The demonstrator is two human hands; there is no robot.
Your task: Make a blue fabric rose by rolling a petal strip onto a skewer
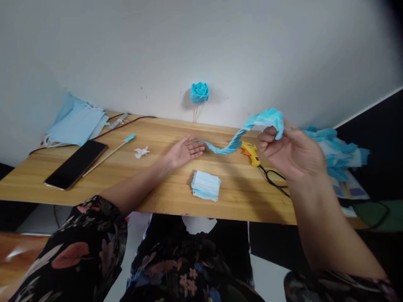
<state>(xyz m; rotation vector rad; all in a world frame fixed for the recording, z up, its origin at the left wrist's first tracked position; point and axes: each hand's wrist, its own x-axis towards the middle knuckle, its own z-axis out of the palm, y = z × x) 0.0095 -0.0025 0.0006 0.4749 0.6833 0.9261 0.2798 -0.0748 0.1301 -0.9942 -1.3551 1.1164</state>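
Observation:
A long twisted strip of blue mask fabric (pixel 234 141) with ruffled edges arches in the air over the table. My right hand (pixel 297 153) pinches its upper curled end between thumb and fingers. The strip's thin lower end reaches the fingertips of my left hand (pixel 186 153), which lies palm up with fingers stretched out; whether it touches them I cannot tell. In front of the left hand, a stack of cut mask pieces (pixel 206 184) rests on the wood. Beneath the strip, near my right hand, lies a yellow glue gun (pixel 251 153) with a black cord.
A blue fabric rose (pixel 199 93) on sticks stands against the wall. On the left are whole masks (pixel 74 119), a phone (pixel 77 164), a blue-tipped stick (pixel 108 155) and a white scrap (pixel 141 152). A pile of blue fabric (pixel 336 151) sits behind my right wrist.

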